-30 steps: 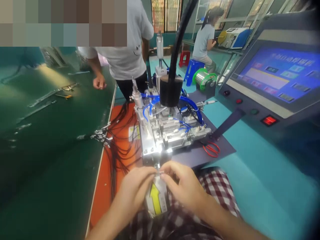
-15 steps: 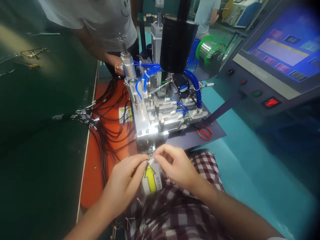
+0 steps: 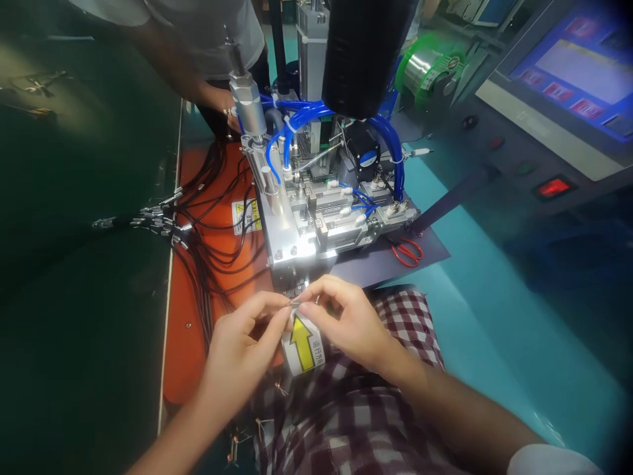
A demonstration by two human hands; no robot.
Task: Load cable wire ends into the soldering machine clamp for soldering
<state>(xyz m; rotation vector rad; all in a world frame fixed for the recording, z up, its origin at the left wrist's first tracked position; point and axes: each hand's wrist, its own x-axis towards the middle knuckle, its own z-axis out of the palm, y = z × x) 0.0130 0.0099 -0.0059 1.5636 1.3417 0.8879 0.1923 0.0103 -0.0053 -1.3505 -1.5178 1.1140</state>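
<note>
My left hand (image 3: pixel 242 340) and my right hand (image 3: pixel 349 320) meet at the front of the machine (image 3: pixel 297 247), both closed in a pinch. Between their fingertips is a small metal piece (image 3: pixel 295 305) with a thin reddish strand at its upper side; its exact kind is too small to tell. Just beneath the fingers lies a white label with a yellow arrow (image 3: pixel 301 343). The metal guide at the machine's front edge is right behind the fingertips and partly hidden by them.
Black cables (image 3: pixel 208 251) with metal ends lie on the orange board (image 3: pixel 185 359) at left. Red-handled scissors (image 3: pixel 408 252) rest on the machine's base. A control panel (image 3: pixel 558 99) stands at right, a green wire spool (image 3: pixel 428 69) behind. Another person's hand (image 3: pixel 230 112) is beyond the machine.
Both hands have stayed close together, the fingertips shifting slightly; the small metal piece and thin strand show more plainly between them. The camera view has tilted and shifted a little.
</note>
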